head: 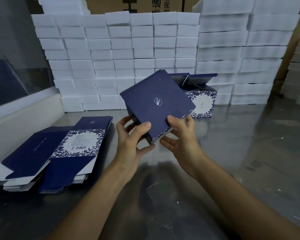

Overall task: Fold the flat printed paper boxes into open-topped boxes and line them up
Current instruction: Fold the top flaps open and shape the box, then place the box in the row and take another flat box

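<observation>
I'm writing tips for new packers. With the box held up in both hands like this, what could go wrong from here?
1. Both hands, left and right, grip only the near corner of the box, so it may twist or crease.
2. Setting it down carelessly could knock the folded box standing right behind it.
3. The flat stack lies fanned out, so a passing forearm might scatter it.

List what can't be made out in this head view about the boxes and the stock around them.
- Held box: its underside and inside are turned away, and the left hand and right hand cover its near corner.
- Folded box on the table: partly hidden behind the held box.
- Flat stack: label print too small to read; count unclear.
- Cardboard carton: lettering cut off by the top edge.
</observation>
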The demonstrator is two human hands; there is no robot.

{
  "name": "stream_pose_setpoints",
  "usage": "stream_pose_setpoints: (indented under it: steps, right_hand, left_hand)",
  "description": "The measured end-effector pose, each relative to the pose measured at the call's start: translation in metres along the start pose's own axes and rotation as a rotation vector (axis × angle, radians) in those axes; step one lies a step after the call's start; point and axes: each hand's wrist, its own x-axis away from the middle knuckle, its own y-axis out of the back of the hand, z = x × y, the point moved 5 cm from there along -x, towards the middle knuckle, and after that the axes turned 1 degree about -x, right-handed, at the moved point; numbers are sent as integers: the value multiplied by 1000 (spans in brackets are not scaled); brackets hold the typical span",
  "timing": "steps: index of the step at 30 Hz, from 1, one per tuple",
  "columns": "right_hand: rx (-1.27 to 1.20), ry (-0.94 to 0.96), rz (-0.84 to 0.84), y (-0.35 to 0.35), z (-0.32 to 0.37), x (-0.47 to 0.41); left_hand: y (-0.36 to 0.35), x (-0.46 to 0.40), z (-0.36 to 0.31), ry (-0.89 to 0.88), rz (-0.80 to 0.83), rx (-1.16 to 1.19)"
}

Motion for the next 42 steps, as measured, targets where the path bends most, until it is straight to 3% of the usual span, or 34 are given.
stream_pose_setpoints:
  steps: [10, 25, 31, 34, 39, 42]
  right_hand:
    - [-50, -188, -66, 7, -5, 0]
    - [-80, -234, -66, 17, 3, 0]
    - [14, -137, 52, 15, 3, -1]
    - [12, -5, 46, 16, 3, -2]
    - [274, 364, 37, 14, 11, 4]
    - [343, 411, -15, 14, 12, 5]
  left_hand:
    - [8, -6, 1, -13, -6, -46]
    - [18, -9, -10, -74, -86, -96]
    - [20, -7, -8, -14, -122, 28]
    - [22, -7, -10, -70, -204, 62]
    - [29, -5, -20, -176, -418, -105]
    - [28, -3, -25, -198, -444, -234]
